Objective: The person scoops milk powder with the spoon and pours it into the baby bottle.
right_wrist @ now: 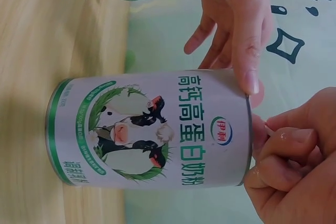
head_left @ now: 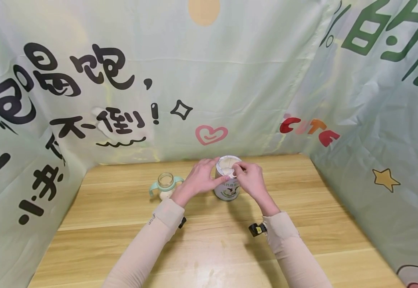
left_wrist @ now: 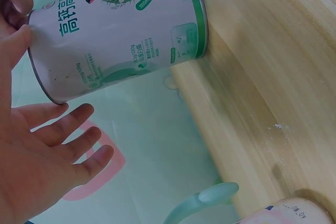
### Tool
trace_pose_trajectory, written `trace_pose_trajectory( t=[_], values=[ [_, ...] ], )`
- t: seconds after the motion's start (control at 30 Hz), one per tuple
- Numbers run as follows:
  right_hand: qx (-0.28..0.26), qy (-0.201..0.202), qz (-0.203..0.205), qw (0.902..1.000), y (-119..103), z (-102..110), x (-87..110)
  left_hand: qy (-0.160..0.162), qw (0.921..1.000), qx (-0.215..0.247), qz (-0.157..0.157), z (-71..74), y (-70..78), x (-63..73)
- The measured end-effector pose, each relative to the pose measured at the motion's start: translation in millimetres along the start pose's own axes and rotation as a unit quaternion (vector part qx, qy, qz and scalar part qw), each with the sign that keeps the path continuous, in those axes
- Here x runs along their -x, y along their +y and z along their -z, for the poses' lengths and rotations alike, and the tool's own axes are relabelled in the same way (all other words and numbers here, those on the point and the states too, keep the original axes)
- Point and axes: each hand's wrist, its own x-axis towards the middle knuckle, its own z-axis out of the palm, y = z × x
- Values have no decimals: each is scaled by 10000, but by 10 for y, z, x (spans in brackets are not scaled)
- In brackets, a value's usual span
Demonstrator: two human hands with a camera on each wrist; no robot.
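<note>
A white milk powder can [head_left: 227, 191] with green trim and a cow picture stands upright near the back of the table. Its open top shows a pale inside. My left hand [head_left: 202, 176] touches the can's left side at the rim, thumb at the front and index fingertip against the edge; the other fingers spread straight [left_wrist: 63, 145], off the can. At the mouth's right front, my right hand [head_left: 250, 178] has curled fingers [right_wrist: 289, 156] and pinches a small whitish piece [head_left: 229, 173]. Fingers partly hide that piece, so its kind is unclear.
Left of the can stands an uncapped cup-like bottle [head_left: 165, 181] with mint handles [head_left: 153, 188], partly behind the left forearm. White specks [left_wrist: 278, 126] lie on the wooden table [head_left: 209, 256]. A printed cloth [head_left: 245, 92] encloses the back and sides.
</note>
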Motion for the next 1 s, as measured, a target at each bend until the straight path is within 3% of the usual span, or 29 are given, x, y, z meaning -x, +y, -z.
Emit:
trace_pose_trajectory(
  t=[1.0],
  values=[
    [-9,-182,702,9974,-47,-8,62,46,10000,-16,-38,0,17,11]
  ],
)
